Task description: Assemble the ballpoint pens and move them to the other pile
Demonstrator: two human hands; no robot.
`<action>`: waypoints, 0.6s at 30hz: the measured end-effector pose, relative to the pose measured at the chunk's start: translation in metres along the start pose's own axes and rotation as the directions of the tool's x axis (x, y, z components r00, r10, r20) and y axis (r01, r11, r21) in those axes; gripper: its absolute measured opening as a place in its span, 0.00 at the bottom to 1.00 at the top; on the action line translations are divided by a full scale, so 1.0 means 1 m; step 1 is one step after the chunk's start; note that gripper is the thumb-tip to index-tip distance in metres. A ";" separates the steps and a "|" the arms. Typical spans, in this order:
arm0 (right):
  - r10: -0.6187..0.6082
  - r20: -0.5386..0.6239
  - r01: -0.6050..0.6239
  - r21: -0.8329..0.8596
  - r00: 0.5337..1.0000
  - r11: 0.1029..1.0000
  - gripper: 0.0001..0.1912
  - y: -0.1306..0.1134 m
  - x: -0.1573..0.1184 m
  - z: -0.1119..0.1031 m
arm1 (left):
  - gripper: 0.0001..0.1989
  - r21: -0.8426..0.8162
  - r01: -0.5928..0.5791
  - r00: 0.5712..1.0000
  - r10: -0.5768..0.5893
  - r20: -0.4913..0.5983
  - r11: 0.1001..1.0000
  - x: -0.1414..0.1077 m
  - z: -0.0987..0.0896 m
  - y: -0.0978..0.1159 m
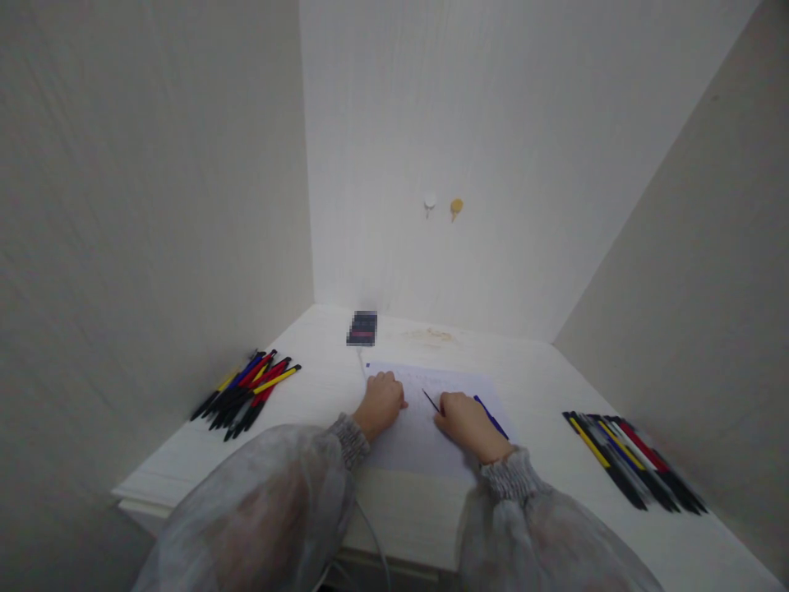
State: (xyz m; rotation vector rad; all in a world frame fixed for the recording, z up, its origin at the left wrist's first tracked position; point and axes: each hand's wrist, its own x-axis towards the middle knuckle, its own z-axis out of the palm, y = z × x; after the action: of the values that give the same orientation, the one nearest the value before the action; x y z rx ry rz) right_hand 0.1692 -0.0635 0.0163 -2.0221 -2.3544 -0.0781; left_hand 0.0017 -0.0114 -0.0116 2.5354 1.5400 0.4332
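A sheet of white paper (419, 460) with faint marks near its top lies on the table in front of me. My left hand (380, 403) rests on the left part of the sheet, fingers loosely bent and thumb out to the side. On the right part, my right hand (467, 421) is closed round a thin dark stick (430, 400) like a pen refill, its far end pointing up and left. A blue pen (491, 418) lies just right of that hand, by the sheet's right edge. The fingers' undersides are hidden.
A loose pile of coloured pens (246, 395) lies to the left. More pens (634, 460) lie in a row at right. A dark, blurred-out device (362, 328) with a cable (361, 358) stands at the back. Walls enclose the white table (530, 378); two hooks (456, 205) hang behind.
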 end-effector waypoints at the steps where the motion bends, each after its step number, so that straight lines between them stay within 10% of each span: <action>1: -0.007 -0.002 0.007 -0.022 1.000 1.000 0.10 -0.003 -0.001 -0.001 | 0.07 0.009 -0.016 1.000 0.016 0.001 1.000 0.000 0.001 0.001; 8: -0.012 -0.078 0.018 0.084 0.997 0.996 0.07 -0.012 -0.001 -0.002 | 0.05 -0.384 -0.065 0.978 -0.017 -0.207 0.921 0.002 -0.006 0.004; 13: 0.011 -0.099 0.056 0.653 0.995 0.755 0.02 -0.012 0.006 0.007 | 0.11 -0.924 -0.066 0.934 -0.302 -0.191 0.378 0.008 -0.018 -0.004; 18: -0.093 0.026 0.008 0.938 0.995 0.348 0.03 -0.019 0.007 0.016 | 0.14 -0.993 -0.075 0.957 -0.285 -0.045 -0.095 0.008 -0.021 -0.009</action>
State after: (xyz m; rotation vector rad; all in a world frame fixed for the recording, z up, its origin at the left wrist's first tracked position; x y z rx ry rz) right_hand 0.1491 -0.0584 0.0007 -1.2933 -1.6952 1.1244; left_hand -0.0089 -0.0003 0.0070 1.0287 0.7103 1.3122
